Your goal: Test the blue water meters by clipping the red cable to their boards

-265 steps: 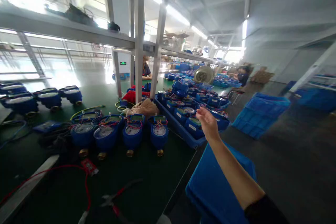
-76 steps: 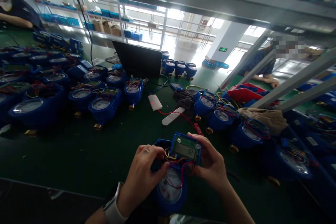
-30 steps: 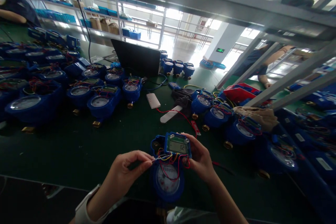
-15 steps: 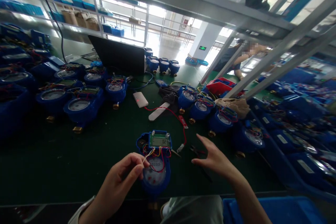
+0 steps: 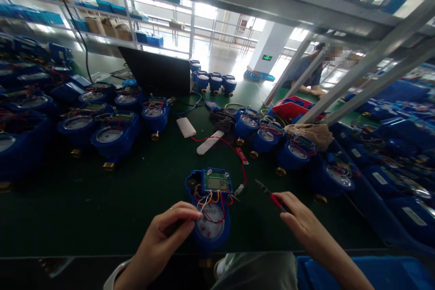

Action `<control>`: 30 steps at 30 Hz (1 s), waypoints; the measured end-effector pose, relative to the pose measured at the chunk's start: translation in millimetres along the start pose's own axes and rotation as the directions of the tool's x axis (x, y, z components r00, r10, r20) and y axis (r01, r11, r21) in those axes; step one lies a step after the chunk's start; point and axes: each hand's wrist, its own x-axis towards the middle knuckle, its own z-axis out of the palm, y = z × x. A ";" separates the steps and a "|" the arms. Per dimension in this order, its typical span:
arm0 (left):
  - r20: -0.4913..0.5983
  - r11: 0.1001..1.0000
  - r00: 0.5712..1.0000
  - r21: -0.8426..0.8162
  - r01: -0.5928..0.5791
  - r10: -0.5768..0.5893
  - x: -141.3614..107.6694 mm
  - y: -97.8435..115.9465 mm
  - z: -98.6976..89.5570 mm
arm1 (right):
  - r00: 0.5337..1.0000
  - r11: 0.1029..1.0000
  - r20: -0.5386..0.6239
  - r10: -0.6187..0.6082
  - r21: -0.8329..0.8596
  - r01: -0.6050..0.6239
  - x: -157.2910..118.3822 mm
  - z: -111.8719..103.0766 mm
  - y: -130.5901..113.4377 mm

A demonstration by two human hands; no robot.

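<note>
The meter lies on the desk, before the person, and its screen is lit with digits. The left hand has thumb and finger together on thin wires, above the dial. The right hand is clamped on the red handle of the pliers, which are at the right of the meter, apart from it. Whether the pliers touch the desk, I cannot tell.

Left hand: located at the near left of the blue meter, thumb and index fingertip pinched together, forearm angled down and left. Right hand: located right of the meter, apart from it, fingers curled in a grip; right forearm bare, slanting down and right.
</note>
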 end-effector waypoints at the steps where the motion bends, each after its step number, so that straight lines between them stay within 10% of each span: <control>1: 0.008 1.000 1.000 -0.020 0.016 -0.016 1.1 1.8 -0.7 | 0.983 0.984 -0.149 -0.103 0.127 0.122 -10.5 2.0 -13.2; 5: 0.011 0.982 0.987 -0.101 0.159 -0.159 4.0 9.6 -3.0 | 0.756 0.803 -0.341 -0.558 0.007 0.596 -36.2 14.9 -76.4; 8: -0.002 0.962 0.977 -0.178 0.208 -0.211 2.9 10.4 -5.3 | 0.666 0.765 -0.417 -0.619 -0.129 0.631 -31.9 26.4 -106.1; 30: 0.043 0.938 0.971 -0.253 0.238 -0.235 2.1 15.5 -9.2 | 0.599 0.706 -0.447 -0.665 -0.115 0.698 -21.5 28.2 -117.8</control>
